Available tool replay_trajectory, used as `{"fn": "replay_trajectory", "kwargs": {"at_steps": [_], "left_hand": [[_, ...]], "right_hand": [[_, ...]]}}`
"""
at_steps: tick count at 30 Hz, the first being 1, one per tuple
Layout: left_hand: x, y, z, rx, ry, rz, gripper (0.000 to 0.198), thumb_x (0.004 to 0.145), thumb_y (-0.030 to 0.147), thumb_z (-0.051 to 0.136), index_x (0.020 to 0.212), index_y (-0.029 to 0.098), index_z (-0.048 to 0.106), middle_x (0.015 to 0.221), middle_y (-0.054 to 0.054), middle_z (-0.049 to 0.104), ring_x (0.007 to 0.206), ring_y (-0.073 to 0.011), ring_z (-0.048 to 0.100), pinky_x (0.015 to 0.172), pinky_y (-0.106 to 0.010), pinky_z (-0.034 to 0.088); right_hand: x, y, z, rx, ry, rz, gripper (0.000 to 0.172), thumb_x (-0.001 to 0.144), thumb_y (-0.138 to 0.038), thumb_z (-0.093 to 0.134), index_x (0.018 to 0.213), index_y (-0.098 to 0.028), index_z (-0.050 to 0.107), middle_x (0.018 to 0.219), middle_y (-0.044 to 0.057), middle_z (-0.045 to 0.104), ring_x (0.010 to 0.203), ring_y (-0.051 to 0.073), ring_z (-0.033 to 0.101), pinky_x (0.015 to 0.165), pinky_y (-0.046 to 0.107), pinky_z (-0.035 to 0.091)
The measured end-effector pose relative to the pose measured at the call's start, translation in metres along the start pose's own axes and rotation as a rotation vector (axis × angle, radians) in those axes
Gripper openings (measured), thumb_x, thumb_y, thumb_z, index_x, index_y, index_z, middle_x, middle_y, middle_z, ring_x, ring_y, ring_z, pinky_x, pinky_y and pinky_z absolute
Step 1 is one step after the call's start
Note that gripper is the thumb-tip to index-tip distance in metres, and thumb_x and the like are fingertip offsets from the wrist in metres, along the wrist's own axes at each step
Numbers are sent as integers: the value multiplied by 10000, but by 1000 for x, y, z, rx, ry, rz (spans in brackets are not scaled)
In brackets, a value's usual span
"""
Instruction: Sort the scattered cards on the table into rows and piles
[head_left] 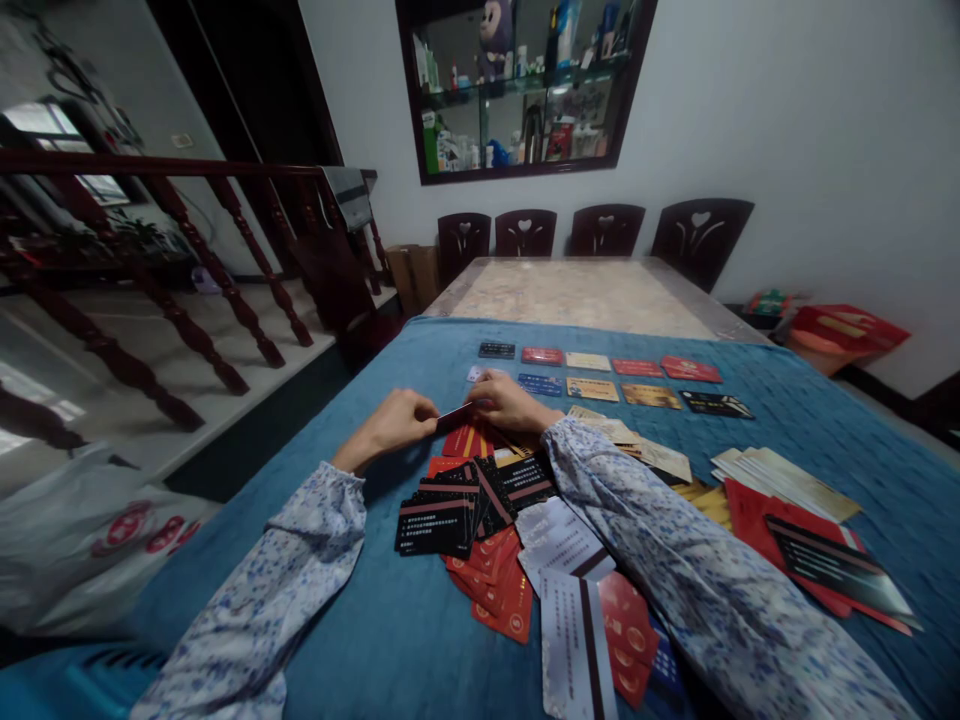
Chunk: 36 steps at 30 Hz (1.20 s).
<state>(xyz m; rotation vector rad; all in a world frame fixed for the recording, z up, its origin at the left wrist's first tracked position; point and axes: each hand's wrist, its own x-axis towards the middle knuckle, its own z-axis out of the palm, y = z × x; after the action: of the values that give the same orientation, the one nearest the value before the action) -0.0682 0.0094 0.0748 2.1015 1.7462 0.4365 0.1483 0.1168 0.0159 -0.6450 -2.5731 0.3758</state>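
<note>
Holding what, L & R?

L hand: thumb & fingers pinched on one end of dark card. R hand: fingers closed on other end. Card sits btwn the two, tilted, nearly edge-on, over red card; whether touching, can't tell.

Containers?

Bag, plastic, white w/ red print, L of table; contents hidden. Wall case, glass shelves: plush toy, flask, asst. bottles. Box, cardboard, L of table's far end; can't see in.

Other stock?

On blue cloth: black cards, fanned, on near side of hands; red cards just nearer; silver cards to their R. Cream cards far R, in a spread. Beyond hands: far row, qty 5; near row, qty 5.

In the way?

R sleeve, floral, crosses over the spread, hiding part. R hand partly covers leftmost of near row.
</note>
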Motion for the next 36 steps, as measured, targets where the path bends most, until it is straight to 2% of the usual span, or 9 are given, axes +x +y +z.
{"fn": "replay_trajectory", "kwargs": {"at_steps": [6,13,20,25,30,36], "left_hand": [[3,-6,1,80,93,28,324,778,228,538,852,141,841,750,-39,774,726,-180,675,729,-262,488],[8,-15,7,138,173,58,390,787,148,533,1009,156,854,999,-78,832,894,-210,742,845,-271,529],[15,-30,16,85,223,71,373,836,176,561,1083,175,841,1092,-93,824,971,-249,762,897,-300,555],[19,-38,25,42,250,68,366,865,200,569,1133,183,818,1083,-90,825,965,-254,765,895,-311,557],[21,-41,30,99,261,-16,415,873,211,581,1253,138,733,998,-116,816,893,-260,753,872,-345,549],[21,-39,29,66,214,-38,338,841,202,579,1145,145,716,944,-99,795,844,-238,724,840,-344,542]], "right_hand": [[0,-3,1,-2,19,39,207,939,-179,630,1056,-161,799,946,99,667,968,218,555,885,340,440],[2,-6,5,-44,46,51,307,919,-130,606,1199,-175,723,1007,90,712,1012,224,586,921,341,438],[3,-5,10,-115,45,78,400,925,-124,569,1312,-194,639,977,75,725,1000,229,600,891,334,430],[3,-4,11,-142,20,94,405,937,-173,592,1340,-203,630,1000,83,726,1008,233,599,863,326,417],[3,-5,10,-160,-35,117,461,934,-212,634,1393,-175,619,1100,120,730,1065,260,585,884,345,422],[4,-6,11,-188,-77,120,459,942,-232,638,1396,-175,606,1210,135,714,1108,274,553,910,370,410]]}}
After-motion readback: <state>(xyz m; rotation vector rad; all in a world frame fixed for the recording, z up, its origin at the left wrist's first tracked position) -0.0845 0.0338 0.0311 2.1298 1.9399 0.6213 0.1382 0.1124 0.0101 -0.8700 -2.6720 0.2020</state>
